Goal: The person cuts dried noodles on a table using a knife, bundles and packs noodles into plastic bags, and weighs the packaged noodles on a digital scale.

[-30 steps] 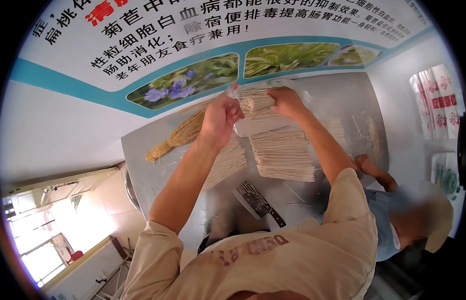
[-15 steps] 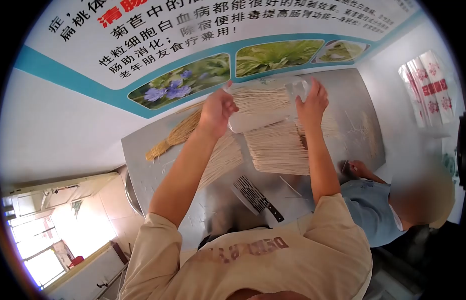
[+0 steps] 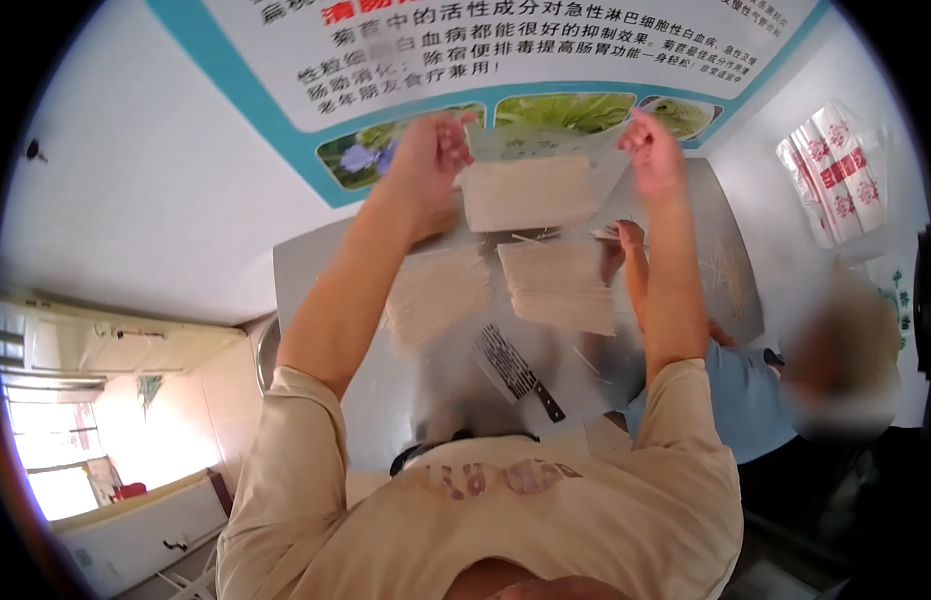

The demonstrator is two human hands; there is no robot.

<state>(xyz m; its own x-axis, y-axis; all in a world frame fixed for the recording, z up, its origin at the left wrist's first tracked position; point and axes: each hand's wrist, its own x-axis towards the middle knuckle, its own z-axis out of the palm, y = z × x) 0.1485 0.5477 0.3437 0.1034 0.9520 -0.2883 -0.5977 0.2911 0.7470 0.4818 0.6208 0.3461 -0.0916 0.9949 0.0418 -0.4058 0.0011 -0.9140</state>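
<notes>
Clamping its grip on the upper left edge of a clear bag (image 3: 541, 143), the left hand (image 3: 431, 150) hangs over the far left part of the metal worktop (image 3: 396, 390). Nearer, a fanned pile of pale strands (image 3: 441, 295) lies just right of the left forearm. Next, on the near side, a cleaver (image 3: 504, 358) rests flat, its black handle angled near and right. Beyond it, at far centre, the bag is stretched upright between both hands, its lower part filled; whether its bottom touches the worktop I cannot tell. A second pile (image 3: 556, 290) lies nearer, just below it. To the right, a co-worker's hand (image 3: 629, 237) reaches in beside that pile. Above, the right hand (image 3: 656, 150) has its grip clamped on the bag's upper right edge. Loose scraps (image 3: 726, 265) lie farther right.
</notes>
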